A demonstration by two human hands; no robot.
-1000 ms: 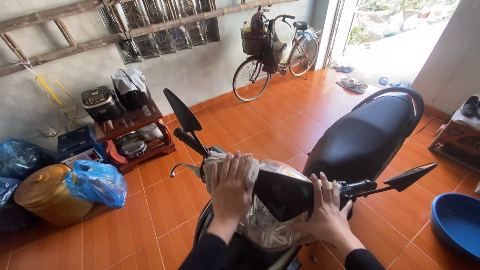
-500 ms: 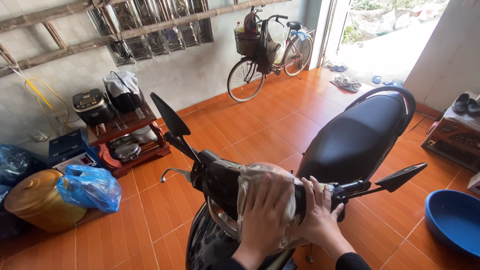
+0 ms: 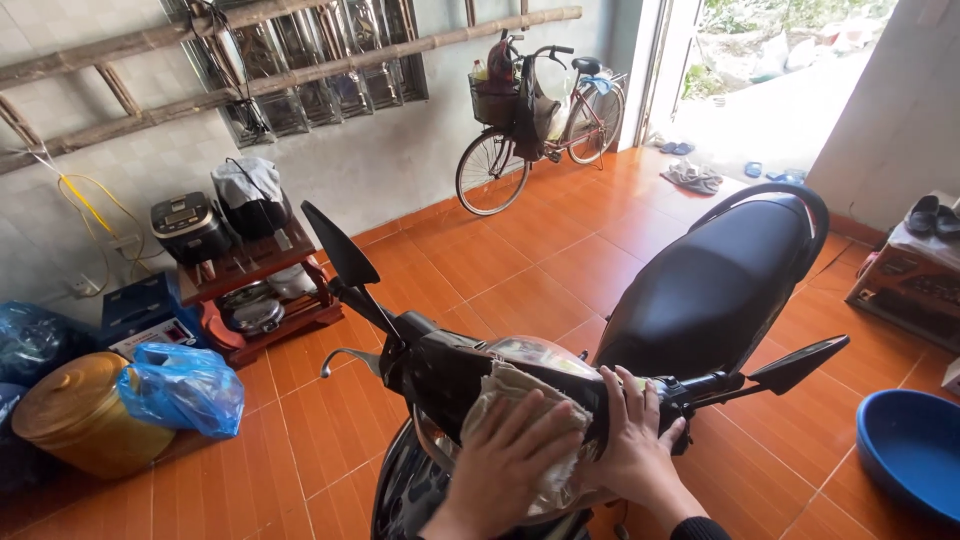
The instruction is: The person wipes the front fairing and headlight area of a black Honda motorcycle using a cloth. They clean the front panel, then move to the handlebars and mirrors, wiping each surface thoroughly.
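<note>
Cloth [image 3: 525,425] pressed on motorbike handlebar [image 3: 470,375] by left hand [image 3: 515,450], right hand [image 3: 630,440]; fingers spread flat.

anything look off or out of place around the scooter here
Nothing looks damaged or spilled. The left hand presses a beige cloth flat on the scooter's front panel, the right hand beside it. Loose sandals lie scattered by the doorway.

Sunlit orange tiled floor [image 3: 560,270], pale tiled wall [image 3: 120,200], open doorway [image 3: 780,80].
</note>
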